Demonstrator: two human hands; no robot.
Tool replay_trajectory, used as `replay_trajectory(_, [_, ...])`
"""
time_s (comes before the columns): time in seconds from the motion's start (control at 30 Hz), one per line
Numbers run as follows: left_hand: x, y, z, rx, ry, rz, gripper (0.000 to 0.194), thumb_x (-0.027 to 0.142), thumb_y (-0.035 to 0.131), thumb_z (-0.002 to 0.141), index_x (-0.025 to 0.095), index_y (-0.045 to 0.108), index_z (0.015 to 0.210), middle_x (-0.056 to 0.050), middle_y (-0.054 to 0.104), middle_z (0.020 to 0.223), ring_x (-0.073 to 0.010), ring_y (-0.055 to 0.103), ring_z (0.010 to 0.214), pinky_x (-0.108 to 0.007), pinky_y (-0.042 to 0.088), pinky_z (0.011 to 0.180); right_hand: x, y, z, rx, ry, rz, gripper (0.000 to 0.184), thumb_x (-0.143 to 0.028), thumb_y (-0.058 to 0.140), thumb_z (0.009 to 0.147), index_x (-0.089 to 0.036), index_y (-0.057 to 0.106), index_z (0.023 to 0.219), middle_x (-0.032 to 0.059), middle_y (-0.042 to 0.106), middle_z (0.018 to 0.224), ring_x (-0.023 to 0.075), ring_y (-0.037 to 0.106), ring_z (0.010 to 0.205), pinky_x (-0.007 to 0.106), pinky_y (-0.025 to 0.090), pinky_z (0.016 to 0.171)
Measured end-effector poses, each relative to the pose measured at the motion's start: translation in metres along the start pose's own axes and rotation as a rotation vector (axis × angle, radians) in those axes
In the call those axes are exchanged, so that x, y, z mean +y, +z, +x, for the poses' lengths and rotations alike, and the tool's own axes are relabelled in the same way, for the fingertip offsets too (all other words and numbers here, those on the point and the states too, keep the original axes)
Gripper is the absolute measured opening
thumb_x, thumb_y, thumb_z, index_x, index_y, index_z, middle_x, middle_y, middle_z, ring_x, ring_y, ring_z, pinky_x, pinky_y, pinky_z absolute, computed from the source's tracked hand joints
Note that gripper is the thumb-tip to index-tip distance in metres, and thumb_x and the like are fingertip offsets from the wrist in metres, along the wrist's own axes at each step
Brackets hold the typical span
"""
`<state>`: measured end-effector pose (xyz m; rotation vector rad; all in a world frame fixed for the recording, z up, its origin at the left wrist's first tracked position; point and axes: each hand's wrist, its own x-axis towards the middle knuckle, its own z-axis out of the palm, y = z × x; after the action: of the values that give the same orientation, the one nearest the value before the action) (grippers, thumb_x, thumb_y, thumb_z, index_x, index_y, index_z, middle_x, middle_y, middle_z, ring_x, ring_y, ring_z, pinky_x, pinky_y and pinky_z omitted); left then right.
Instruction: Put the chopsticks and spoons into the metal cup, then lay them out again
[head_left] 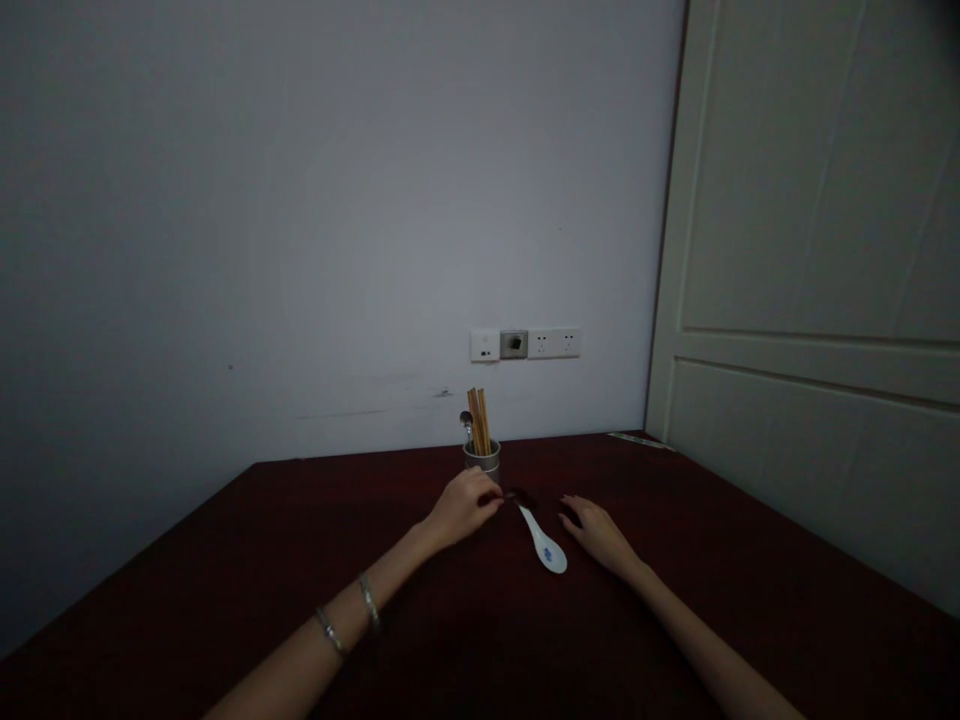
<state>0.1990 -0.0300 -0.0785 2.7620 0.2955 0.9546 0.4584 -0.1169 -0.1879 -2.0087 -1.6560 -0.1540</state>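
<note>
My left hand is closed in a pinch at the end of a dark spoon-shaped utensil, whose outline is hard to make out against the dark table. Just below it, a white soup spoon with a blue mark in its bowl lies on the table, its handle pointing away from me. To the right of the white spoon my right hand rests low over the table, fingers apart and holding nothing. Behind my left hand stands a grey metal cup with several wooden chopsticks and a metal spoon in it.
The dark red table meets a pale wall at the back. Wall sockets sit above the cup. A white panelled door stands along the right side, and a thin pale strip lies at the back right corner.
</note>
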Motion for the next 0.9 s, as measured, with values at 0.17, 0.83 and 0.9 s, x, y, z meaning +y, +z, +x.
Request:
replay_trajectory(0.17, [-0.01,-0.006,0.009,0.262,-0.402,-0.43,0.015,0.028,0.061,0.069,0.013,0.062,0.071,-0.005,0.064,0.071,-0.015,0.058,0.066,-0.025,0.043,0.061,-0.002,-0.002,-0.001,-0.006,-0.003,-0.003,0.044,-0.036,0.04,0.081,-0.011,0.056,0.113,0.0141,0.054,0.119,0.0249,0.047,0.113,0.036,0.034,0.097])
replay_trajectory(0.83, [-0.026,0.005,-0.004,0.475,-0.656,-0.888,0.018,0.027,0.069,0.058,0.012,0.062,0.066,-0.006,0.066,0.063,-0.0164,0.062,0.064,-0.027,0.047,0.066,-0.016,-0.026,0.018,0.025,-0.019,0.291,0.035,-0.035,0.046,0.078,-0.014,0.064,0.099,0.0099,0.064,0.103,0.0215,0.057,0.097,0.032,0.042,0.088])
replay_trajectory(0.9, [-0.025,0.006,-0.005,0.455,-0.643,-0.875,0.017,0.026,0.069,0.058,0.013,0.062,0.065,-0.005,0.066,0.062,-0.0164,0.062,0.064,-0.027,0.047,0.065,-0.043,-0.047,0.032,0.073,-0.059,0.39,0.033,-0.037,0.048,0.077,-0.016,0.066,0.094,0.0086,0.065,0.098,0.0213,0.059,0.093,0.032,0.043,0.085])
